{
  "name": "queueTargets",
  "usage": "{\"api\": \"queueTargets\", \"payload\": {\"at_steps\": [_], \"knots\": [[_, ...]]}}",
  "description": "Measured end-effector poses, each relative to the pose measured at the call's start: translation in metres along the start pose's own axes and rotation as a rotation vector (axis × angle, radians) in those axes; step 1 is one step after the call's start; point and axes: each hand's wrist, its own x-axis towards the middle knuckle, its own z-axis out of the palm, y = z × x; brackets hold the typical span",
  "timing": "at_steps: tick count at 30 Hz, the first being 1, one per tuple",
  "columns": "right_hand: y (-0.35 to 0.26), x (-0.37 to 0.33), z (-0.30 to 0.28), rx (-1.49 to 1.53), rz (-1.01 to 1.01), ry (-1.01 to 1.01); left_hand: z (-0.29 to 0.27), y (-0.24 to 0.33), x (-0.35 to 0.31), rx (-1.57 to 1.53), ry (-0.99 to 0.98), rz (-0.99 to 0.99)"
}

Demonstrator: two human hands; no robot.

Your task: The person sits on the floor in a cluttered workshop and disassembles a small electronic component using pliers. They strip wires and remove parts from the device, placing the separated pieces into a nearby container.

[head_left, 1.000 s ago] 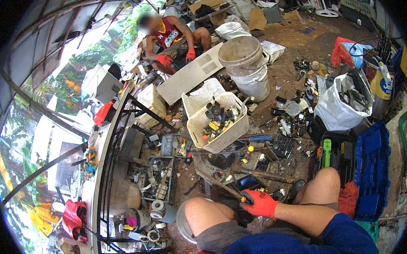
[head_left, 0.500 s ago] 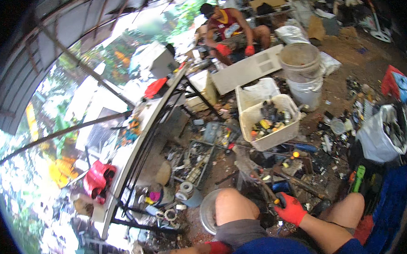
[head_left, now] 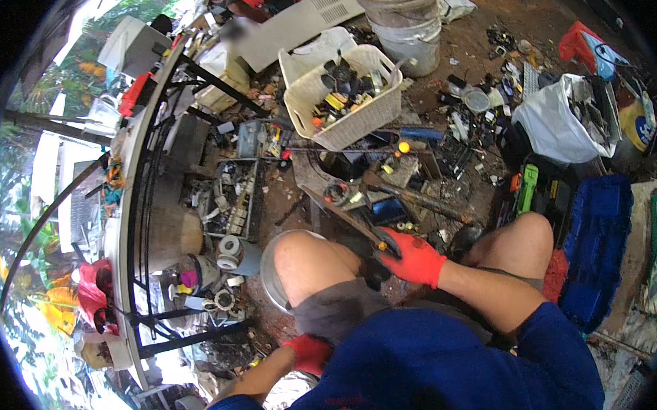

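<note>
Between the knees, the right hand (head_left: 414,260) grips a small dark tool (head_left: 385,242); the left hand (head_left: 306,352) rests low, grip unclear. Sorting scrap seems underway; next needs a steady pick.

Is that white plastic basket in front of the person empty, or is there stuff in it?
Partly filled. The white basket stands upright, holding a heap of small dark, yellow and orange parts that stays below its rim.

Both gloves are red-orange: the right hand (head_left: 413,258) at centre, the left hand (head_left: 308,352) lower down. The shirt (head_left: 441,377) is dark blue, the shorts (head_left: 334,312) grey. The basket (head_left: 345,100) at top is cream, the bucket (head_left: 400,19) grey-white, the crate (head_left: 602,243) at right blue, the bag (head_left: 554,122) white.
</note>
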Motion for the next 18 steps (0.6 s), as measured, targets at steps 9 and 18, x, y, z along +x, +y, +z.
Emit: {"api": "queueTargets", "payload": {"at_steps": [9, 18], "knots": [[0.005, 0.003, 0.006, 0.03, 0.012, 0.137, -0.018, 0.011, -0.01, -0.113, -0.174, -0.093], [0.005, 0.008, -0.018, 0.068, 0.073, 0.312, -0.123, -0.045, -0.037, -0.311, 0.881, -0.124]]}}
